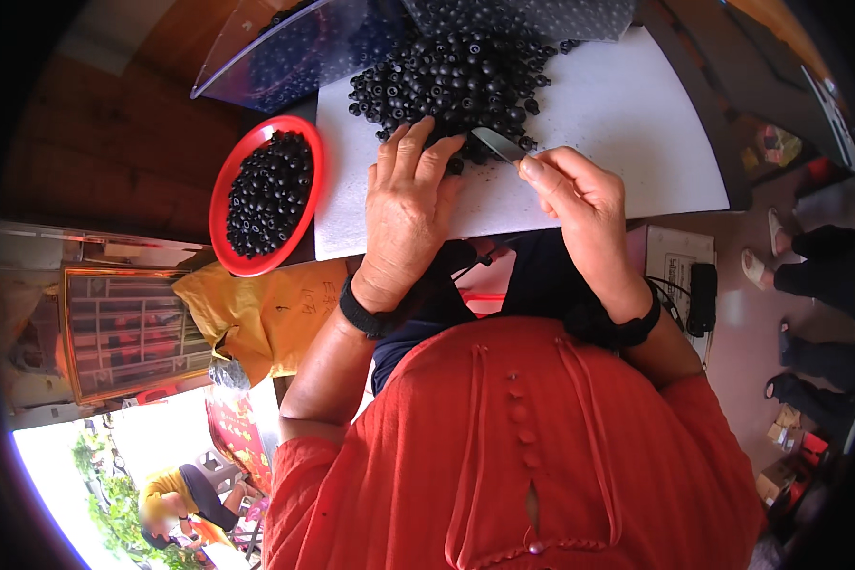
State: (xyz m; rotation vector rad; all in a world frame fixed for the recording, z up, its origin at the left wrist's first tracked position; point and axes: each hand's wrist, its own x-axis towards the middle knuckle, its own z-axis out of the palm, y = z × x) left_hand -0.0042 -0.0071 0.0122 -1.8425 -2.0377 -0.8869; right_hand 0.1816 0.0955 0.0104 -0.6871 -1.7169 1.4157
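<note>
A heap of small black round pieces (456,81), each with a hole, lies on a white board (627,114). My left hand (407,204) rests flat on the board, its fingertips touching the near edge of the heap. My right hand (579,204) is closed around a small metal blade (497,144) whose tip points at the pieces beside my left fingers. A red round tray (230,204) to the left holds more of the same black pieces. Both wrists wear black bands.
A clear plastic sheet (275,57) slopes behind the tray. A yellow bag (266,318) lies below the tray. A white box (679,261) and black cables sit at right. Other people's feet (807,275) stand on the floor at right.
</note>
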